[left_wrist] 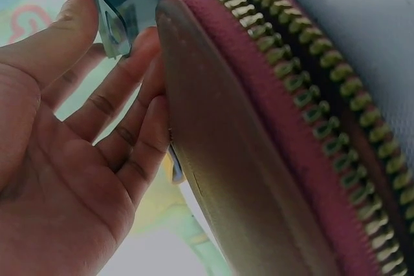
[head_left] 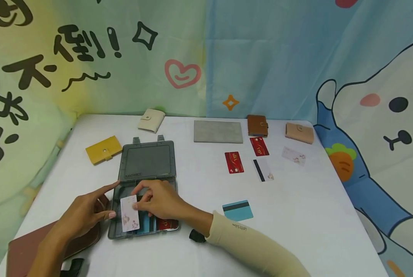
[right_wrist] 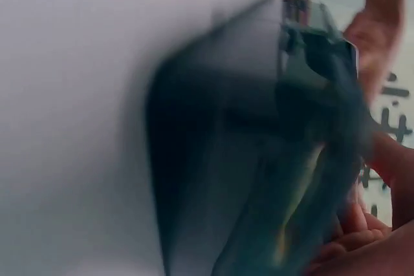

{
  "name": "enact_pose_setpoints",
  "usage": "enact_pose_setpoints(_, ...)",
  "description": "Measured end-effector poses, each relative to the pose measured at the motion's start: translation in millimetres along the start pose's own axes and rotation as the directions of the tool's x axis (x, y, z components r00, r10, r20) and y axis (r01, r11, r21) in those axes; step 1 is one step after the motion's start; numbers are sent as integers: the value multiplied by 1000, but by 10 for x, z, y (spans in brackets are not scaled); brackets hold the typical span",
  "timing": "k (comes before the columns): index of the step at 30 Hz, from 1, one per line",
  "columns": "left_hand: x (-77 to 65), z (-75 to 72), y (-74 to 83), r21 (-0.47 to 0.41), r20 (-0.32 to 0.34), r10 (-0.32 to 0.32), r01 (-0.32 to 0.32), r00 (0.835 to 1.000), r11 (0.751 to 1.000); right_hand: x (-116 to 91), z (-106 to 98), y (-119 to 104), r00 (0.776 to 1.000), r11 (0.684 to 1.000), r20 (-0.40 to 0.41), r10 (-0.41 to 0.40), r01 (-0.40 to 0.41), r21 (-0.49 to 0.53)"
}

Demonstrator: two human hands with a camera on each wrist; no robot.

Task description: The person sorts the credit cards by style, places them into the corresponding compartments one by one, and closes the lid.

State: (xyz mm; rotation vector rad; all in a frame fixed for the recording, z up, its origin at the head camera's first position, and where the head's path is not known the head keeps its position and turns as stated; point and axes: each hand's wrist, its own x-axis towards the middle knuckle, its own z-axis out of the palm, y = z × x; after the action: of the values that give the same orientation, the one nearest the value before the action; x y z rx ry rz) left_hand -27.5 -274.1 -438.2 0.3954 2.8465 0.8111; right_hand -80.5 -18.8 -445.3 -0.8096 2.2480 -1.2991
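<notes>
A dark translucent box (head_left: 145, 161) lies with its lid folded back on the table. My right hand (head_left: 161, 198) is over its lower tray, thumb and fingers pinching a white card (head_left: 129, 221) with a small printed pattern. Under and beside that card, blue cards (head_left: 145, 225) and a red card (head_left: 166, 224) lie in the tray. My left hand (head_left: 85, 213) is at the box's left side, its index fingertip and thumb touching the edge. Beneath the left wrist lies a brown zippered pouch (left_wrist: 213, 134), its brass teeth showing close up. Blur covers much of the right wrist view.
Along the back stand a yellow wallet (head_left: 104, 150), a cream wallet (head_left: 151, 120), a grey flat pad (head_left: 218, 131), a brown wallet (head_left: 257, 125) and a tan wallet (head_left: 299, 133). Right of the box lie a blue striped card (head_left: 238, 210), a red card (head_left: 234, 162) and several others.
</notes>
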Motion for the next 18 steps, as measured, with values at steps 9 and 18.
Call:
enact_pose_setpoints(9,-17,18,-17,-5,-42,60,-60,997,998,0,18,66,993,984,35,-112,116,-136)
enact_pose_setpoints(18,-18,15,-3,-2,-46,63,-63,997,998,-98,-514,336,984,984,-8,-178,178,29)
